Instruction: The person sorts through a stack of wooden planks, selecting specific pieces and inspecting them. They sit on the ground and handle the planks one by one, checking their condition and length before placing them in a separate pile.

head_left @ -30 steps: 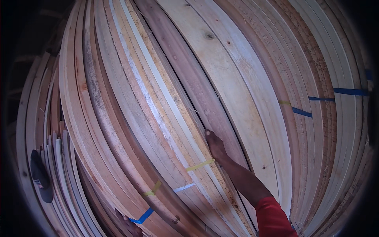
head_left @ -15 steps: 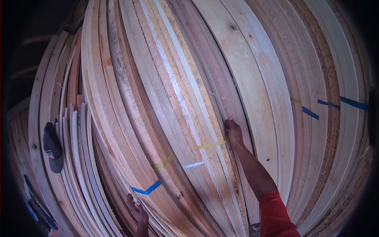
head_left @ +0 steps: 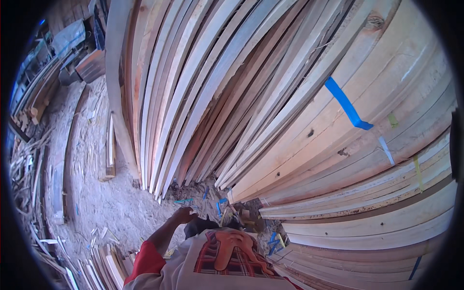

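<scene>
My left hand (head_left: 185, 215) hangs low over the ground in front of my body, at the end of a forearm in a red sleeve (head_left: 147, 263). It seems to hold nothing, and its few visible fingers look loosely apart. Nearest to it are the lower ends of a stack of long upright boards (head_left: 203, 92). To the right lean bundles of wider planks (head_left: 309, 140), one with a blue strap (head_left: 348, 104) across it. My right hand does not show. My pale shirt front (head_left: 186, 261) bears a plaid print.
Wood shavings and dust cover the ground (head_left: 125, 208). Blue strap scraps (head_left: 220, 205) lie by the plank ends. Cut strips (head_left: 104, 266) are piled at lower left. A long board (head_left: 60, 183) lies along the ground at left, and more timber (head_left: 41, 99) sits beyond it.
The view has swung down and left from the upright planks to the ground. My right hand, earlier against a plank, has left the picture. My left hand is now away from the strapped bundle.
</scene>
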`<move>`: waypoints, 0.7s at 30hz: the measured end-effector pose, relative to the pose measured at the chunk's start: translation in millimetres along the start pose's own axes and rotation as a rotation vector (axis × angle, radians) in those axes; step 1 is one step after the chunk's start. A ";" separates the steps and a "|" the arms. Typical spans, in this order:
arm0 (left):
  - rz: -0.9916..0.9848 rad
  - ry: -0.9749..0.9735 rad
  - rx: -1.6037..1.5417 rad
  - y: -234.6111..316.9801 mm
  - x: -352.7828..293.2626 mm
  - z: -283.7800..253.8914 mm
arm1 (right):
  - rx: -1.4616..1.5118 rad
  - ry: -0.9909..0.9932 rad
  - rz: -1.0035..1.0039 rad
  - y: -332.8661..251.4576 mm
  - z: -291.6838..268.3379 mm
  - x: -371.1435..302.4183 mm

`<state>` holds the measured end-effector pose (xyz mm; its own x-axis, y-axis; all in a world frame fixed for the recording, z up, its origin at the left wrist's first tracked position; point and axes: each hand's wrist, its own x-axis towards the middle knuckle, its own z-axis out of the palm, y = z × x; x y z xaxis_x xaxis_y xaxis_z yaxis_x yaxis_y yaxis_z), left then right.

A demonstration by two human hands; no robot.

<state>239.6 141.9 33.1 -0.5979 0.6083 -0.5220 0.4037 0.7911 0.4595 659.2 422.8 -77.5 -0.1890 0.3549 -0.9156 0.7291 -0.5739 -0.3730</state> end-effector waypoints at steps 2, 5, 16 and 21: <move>-0.193 -0.095 -0.108 -61.4 -45.3 56.3 | -0.337 -0.192 -0.027 1.4 36.5 -19.0; -0.280 -0.071 -0.274 -122.5 -97.6 131.5 | -0.573 -0.264 -0.033 -19.9 60.4 -29.1; -0.756 0.127 -1.085 -208.9 -196.1 115.0 | -0.319 0.087 -0.157 -228.6 195.6 -43.2; -0.895 0.398 -1.292 -230.7 -246.5 79.2 | -1.023 -0.413 -0.407 -211.1 349.2 -25.4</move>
<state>348.7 -185.5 -1.1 -0.5236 -0.2101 -0.8257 -0.8515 0.1603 0.4992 280.4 277.2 -28.0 -0.5918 0.0014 -0.8061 0.7190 0.4529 -0.5272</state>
